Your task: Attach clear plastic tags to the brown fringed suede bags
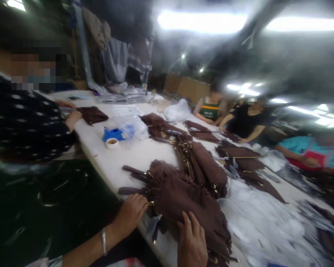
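A brown fringed bag [183, 200] lies at the near edge of the white table [133, 152]. My left hand [130, 213], with a silver bangle on the wrist, is closed at the bag's gold hardware by its dark handles [132, 171]. My right hand [192, 241] rests on the bag's brown cloth, fingers stretched out and lying flat. More brown fringed bags [200, 163] lie in a row behind it. The picture is blurred by motion.
A blue tape dispenser [113, 133] and a tape roll [111, 143] sit mid-table beside clear plastic bags [130, 126]. White wrapping [256, 215] piles up on the right. A person in a dotted dark top [28, 122] works at left; three others sit along the far right side.
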Tool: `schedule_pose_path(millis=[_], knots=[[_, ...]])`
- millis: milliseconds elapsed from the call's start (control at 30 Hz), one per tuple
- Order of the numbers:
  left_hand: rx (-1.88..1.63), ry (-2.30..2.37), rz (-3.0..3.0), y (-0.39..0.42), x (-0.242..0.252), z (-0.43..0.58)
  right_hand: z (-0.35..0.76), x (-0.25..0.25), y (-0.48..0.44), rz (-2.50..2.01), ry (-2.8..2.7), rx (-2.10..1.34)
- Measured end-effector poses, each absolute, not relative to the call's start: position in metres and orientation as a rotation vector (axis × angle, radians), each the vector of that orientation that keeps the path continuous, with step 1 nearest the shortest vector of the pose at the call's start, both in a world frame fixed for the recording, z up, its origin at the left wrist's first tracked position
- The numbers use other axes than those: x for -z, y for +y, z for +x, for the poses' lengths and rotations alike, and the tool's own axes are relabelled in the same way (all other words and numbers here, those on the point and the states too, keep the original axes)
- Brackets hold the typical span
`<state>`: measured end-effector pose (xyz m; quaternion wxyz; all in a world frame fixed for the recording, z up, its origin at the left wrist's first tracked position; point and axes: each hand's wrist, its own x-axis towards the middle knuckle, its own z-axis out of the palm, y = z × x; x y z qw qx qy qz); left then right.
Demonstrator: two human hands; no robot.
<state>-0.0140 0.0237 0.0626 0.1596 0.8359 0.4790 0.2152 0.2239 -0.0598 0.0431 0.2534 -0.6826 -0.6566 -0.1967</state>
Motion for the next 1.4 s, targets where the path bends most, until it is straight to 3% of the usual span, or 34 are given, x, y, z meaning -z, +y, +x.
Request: schedule_pose_path(millis=[167,467,1033,1400], knots=[[-0.594,1.223,2.245,0.031,-0.082,-0.016,0.245,-0.024,-0.041,-1.823,-1.735,0.562],[-0.458,0.874,1.221,0.033,-0.071,0.010,0.237,-0.022,-0.051,-1.843,-1.679,0.439],[-0.582,1.043,1.218,0.044,-0.041,0.026,0.240,-0.009,-0.069,-1.780,-1.659,0.433],[-0.595,1.018,1.196,0.037,-0.048,0.023,0.237,-0.008,-0.078,-1.700,-1.589,0.380]])
